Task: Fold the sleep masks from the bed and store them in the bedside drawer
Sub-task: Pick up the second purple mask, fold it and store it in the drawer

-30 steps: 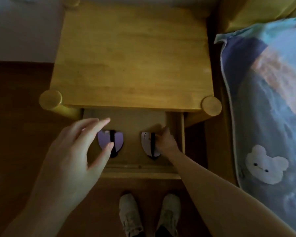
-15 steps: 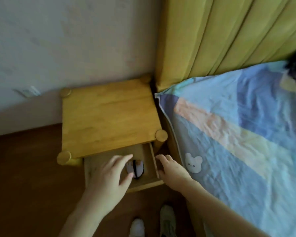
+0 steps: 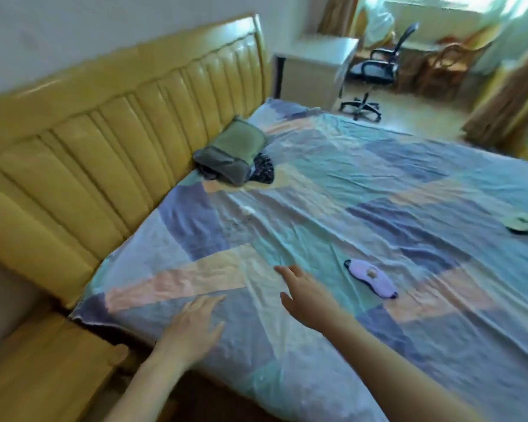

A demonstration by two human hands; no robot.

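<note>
Away from the drawer they swung, two masks stowed; both hands empty, fingers spread, right hand (image 3: 310,295) reaching toward the purple sleep mask (image 3: 371,278) just beyond, left hand (image 3: 192,325) trailing.

My bed sheet (image 3: 363,190) is patchwork in blue, teal, peach and purple; the headboard (image 3: 104,138) yellow; 1 lilac sleep mask (image 3: 371,278) with black edging; a green-grey pillow (image 3: 235,150).

Two bare forearms enter from the lower edge, no sleeves visible on either up to the frame border. The bare left hand (image 3: 192,327) and bare right hand (image 3: 308,295) carry no rings, watch or gloves. Motion blur softens finger detail.
</note>
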